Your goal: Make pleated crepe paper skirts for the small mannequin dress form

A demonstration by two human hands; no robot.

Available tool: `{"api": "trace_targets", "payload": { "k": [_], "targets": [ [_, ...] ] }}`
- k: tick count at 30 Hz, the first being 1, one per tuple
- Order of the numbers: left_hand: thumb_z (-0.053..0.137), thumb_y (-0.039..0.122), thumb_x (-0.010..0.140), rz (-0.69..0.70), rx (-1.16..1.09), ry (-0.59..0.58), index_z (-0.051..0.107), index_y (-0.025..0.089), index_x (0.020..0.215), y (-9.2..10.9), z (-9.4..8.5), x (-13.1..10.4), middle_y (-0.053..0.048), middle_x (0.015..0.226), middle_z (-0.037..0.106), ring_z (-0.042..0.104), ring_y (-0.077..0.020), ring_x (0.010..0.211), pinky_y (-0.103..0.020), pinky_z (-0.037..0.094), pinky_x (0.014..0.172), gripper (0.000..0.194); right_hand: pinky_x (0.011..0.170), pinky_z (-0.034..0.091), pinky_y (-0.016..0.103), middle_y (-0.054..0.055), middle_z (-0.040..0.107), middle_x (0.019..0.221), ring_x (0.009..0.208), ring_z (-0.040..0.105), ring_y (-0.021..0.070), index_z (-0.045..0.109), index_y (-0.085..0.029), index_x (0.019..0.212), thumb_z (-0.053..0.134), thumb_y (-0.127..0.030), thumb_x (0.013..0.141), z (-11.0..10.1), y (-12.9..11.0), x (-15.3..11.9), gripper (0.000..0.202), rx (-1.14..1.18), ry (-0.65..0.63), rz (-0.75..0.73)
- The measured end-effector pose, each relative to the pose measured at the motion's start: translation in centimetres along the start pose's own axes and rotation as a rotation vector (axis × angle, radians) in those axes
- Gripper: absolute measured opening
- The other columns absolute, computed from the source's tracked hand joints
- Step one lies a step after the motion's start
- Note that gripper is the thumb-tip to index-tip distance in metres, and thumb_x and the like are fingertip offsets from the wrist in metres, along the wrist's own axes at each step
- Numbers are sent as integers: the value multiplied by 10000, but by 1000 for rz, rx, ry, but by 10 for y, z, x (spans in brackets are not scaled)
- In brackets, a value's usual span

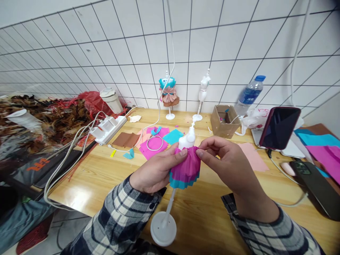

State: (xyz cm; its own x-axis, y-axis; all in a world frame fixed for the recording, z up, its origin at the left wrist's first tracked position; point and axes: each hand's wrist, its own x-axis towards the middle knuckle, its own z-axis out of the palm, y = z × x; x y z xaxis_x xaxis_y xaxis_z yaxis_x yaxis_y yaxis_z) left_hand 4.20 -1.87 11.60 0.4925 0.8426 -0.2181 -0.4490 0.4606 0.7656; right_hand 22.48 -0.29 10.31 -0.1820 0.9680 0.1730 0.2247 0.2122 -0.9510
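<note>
We see a white mannequin (pixel 189 140) held tilted over the near part of the table (pixel 92 193), between the two hands. Its long axis runs obliquely: the neck points up, away from us and slightly right, while the pole (pixel 171 205) slopes down and left to a round base (pixel 163 232) nearest us. We cannot tell whether the base touches the table. A pleated skirt (pixel 187 166), magenta above and blue along the hem, surrounds the body and opens toward the base.

The left hand (pixel 156 168) grips the skirted body from the left, thumb across the front. The right hand (pixel 227 159) pinches the skirt's upper edge at the right between thumb and forefinger.

Beyond, near the tiled wall (pixel 148 46), we note a dressed mannequin (pixel 169 95), upright, and a bare mannequin (pixel 204 88), its neck up and leaning slightly right. A box (pixel 222 129) stands just right of the latter; magenta paper (pixel 146 153) lies left of the held mannequin.
</note>
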Motion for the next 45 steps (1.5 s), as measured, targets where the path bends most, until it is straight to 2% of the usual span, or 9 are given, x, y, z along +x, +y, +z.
{"api": "trace_targets", "payload": {
  "k": [10,17,24,31,33,37,39,42,45],
  "targets": [
    [673,389,844,26,59,42,615,191,1199,-5,-4,2,-29,858,675,607,-127,701,-237,473,634,411,505,333,263,-22,516,616,558,437,121,611,-196,777,670,-330,803,3,5,2,148,-11,14,28],
    [649,426,855,88,124,-5,581,197,1258,-5,0,4,-38,871,696,604,-130,718,-235,462,659,468,544,387,272,13,582,702,602,491,142,617,-211,811,689,-380,804,3,15,3,184,39,80,3],
    [640,481,843,103,208,38,590,214,1251,-7,-4,-1,-22,826,660,559,-121,679,-238,449,647,490,543,370,262,-11,533,662,606,463,135,608,-207,798,691,-381,813,7,13,3,194,93,22,5],
    [645,449,849,164,226,-16,607,222,1256,-5,-2,-6,-15,824,647,508,-107,659,-218,416,613,468,585,386,267,-6,566,726,644,456,133,628,-210,815,712,-350,802,7,8,1,163,211,-30,-3],
    [619,440,872,163,249,-49,578,229,1298,-5,-1,-6,-27,854,671,551,-122,713,-227,438,668,478,578,373,259,-15,544,709,637,437,125,632,-208,802,719,-323,792,6,6,0,144,197,-20,-18],
    [590,427,895,184,268,-99,541,232,1345,-6,-1,-4,-62,1010,704,612,-191,969,-303,442,902,492,535,353,232,-45,460,644,601,410,107,614,-197,774,731,-271,760,5,-1,1,139,202,-33,-10],
    [580,422,903,172,257,-97,567,222,1321,-7,0,-4,-73,1060,705,616,-208,1021,-322,441,934,464,525,360,214,-65,412,640,587,392,95,554,-204,764,751,-236,723,5,-3,1,204,216,8,4],
    [586,408,901,146,223,-84,606,209,1280,-7,1,-3,-83,1069,715,646,-202,984,-295,487,867,429,548,405,212,-71,410,658,606,419,97,449,-221,753,764,-240,704,7,-3,1,319,272,23,46],
    [613,402,884,148,167,-66,653,199,1220,-6,0,-3,-81,1029,733,675,-172,894,-223,523,734,395,634,469,262,-29,522,752,685,481,123,494,-216,776,740,-296,744,9,-2,-2,261,291,-2,20]
  ]
}}
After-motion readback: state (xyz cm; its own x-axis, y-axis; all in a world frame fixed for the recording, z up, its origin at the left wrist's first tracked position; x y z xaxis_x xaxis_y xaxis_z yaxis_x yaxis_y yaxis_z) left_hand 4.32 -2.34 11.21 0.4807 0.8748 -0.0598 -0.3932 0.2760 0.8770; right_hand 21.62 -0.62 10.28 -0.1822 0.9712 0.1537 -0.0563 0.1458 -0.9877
